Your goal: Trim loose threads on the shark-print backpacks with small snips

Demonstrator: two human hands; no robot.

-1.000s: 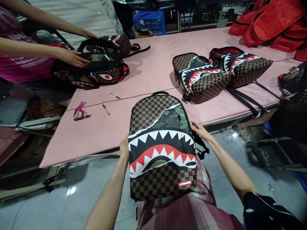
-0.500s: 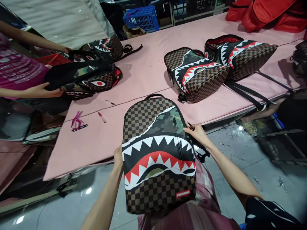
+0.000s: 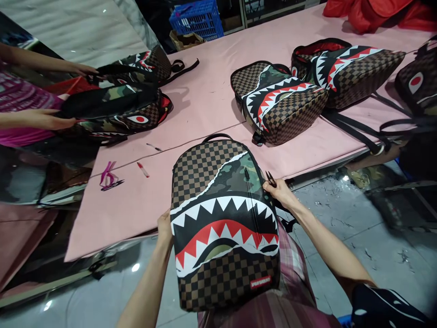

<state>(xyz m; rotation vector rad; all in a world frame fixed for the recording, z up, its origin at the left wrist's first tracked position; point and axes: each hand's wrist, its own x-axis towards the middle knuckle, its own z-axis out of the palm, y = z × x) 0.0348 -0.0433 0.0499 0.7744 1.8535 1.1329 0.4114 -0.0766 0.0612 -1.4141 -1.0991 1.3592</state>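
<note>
A checkered backpack point(image 3: 208, 177) with a shark-mouth print and a camouflage patch stands upright on my lap, its front towards me and its top handle leaning at the pink table's edge. My left hand point(image 3: 165, 228) grips its left side, with the fingers hidden behind it. At the upper right side, my right hand point(image 3: 280, 191) pinches the backpack's edge. Small dark thread snips point(image 3: 271, 179) stick up out of that same hand, blades pointing upward.
Two similar backpacks point(image 3: 280, 102) lie on the pink table point(image 3: 205, 91), straps hanging over the edge. Left, a co-worker's hands point(image 3: 58, 119) hold another backpack point(image 3: 136, 116). Pens point(image 3: 143, 169) and a purple-handled tool point(image 3: 108, 175) lie nearby. A blue crate point(image 3: 196, 20) stands behind.
My view has shifted slightly, bringing more of a backpack in at the right edge. The backpack stays in both my hands, and the snips' blades now show apart.
</note>
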